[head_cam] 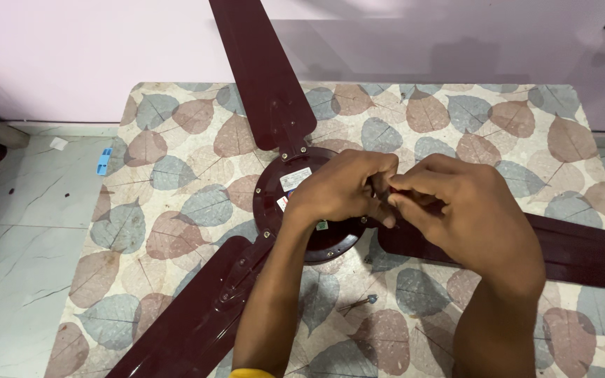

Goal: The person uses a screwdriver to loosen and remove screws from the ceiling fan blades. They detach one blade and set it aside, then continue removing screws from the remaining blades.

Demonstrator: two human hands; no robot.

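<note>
Both hands meet over the dark maroon metal ceiling fan (302,210) on the leaf-patterned table (176,182): left hand (341,189) and right hand (467,210) pinch something small and dark, seemingly a fastening step needing careful alignment.

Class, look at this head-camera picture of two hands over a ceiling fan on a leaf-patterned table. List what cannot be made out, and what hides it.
- Head view: whatever the left hand and right hand pinch between them is covered by the fingers.
- Right side of the motor hub: covered by both hands.
- Fan blades: tips cut off by the picture's edges.
- Small dark item on the table near: too small to identify.
- Hub label: too small to read.
</note>
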